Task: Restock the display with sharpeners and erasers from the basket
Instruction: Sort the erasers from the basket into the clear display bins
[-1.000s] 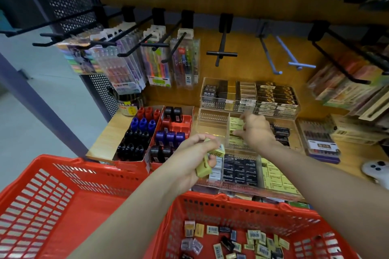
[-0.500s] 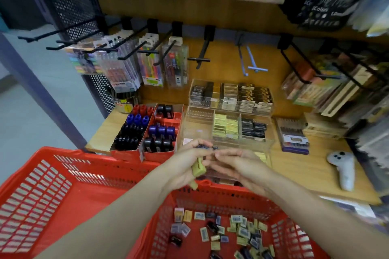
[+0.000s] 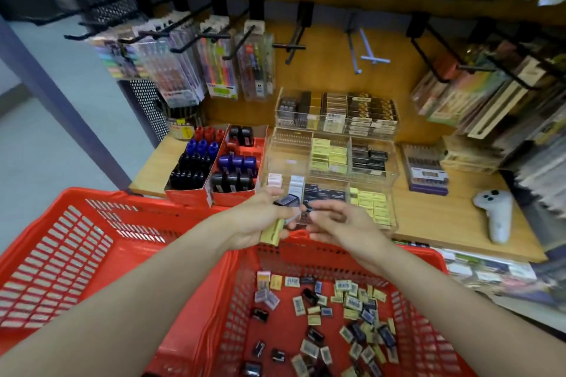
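Wooden shelving backs the scene, with black hooks carrying pen packs (image 3: 183,70) on the upper left and a wooden bench (image 3: 444,217) below. On the bench stands a clear tiered display (image 3: 333,162) whose compartments hold yellow, black and white erasers; its upper-left compartment looks nearly bare. Just left of it sit two red boxes (image 3: 214,168) of red, blue and black ink bottles. A white controller (image 3: 496,214) lies on the bench to the right.

Nearer the camera, a red basket (image 3: 337,260) holds scattered erasers and sharpeners (image 3: 337,312) on its floor, and a second red basket (image 3: 76,254) sits touching it on the left.

Both hands meet above the far rim of the right basket, in front of the display's lowest tier. The left hand (image 3: 260,220) curls round a yellow eraser (image 3: 272,234) and pinches a dark sharpener (image 3: 286,200) at its fingertips. The right hand (image 3: 340,223) reaches toward that sharpener with loosely bent fingers; whether they touch it I cannot tell.
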